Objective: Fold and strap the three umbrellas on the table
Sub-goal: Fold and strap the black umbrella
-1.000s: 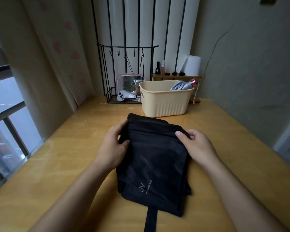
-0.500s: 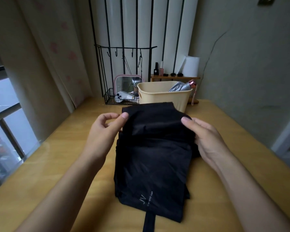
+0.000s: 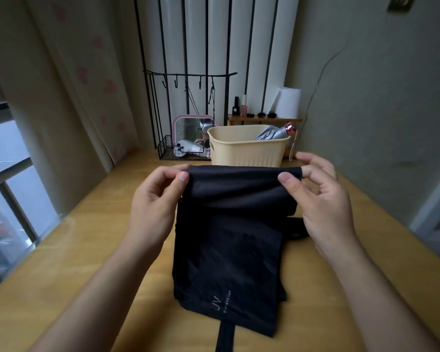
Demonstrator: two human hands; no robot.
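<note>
The black umbrella [image 3: 229,250] in front of the basket [image 3: 247,153] is plain, with small pale-grey lettering. The basket is cream-yellow with vertical ribbing. In it lies a silver umbrella [image 3: 272,134] with a rosy metallic cap. Left of the basket stands a pink-framed mirror [image 3: 174,128]. The surface [image 3: 87,250] is honey-coloured wood.

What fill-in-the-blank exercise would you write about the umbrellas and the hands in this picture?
1. The left hand and right hand pinch the black umbrella, printed with the letters ____.
2. The silver umbrella lies inside the cream ____.
3. The black umbrella's near end rests on the wooden ____.
Missing words: JV; basket; table.
</note>
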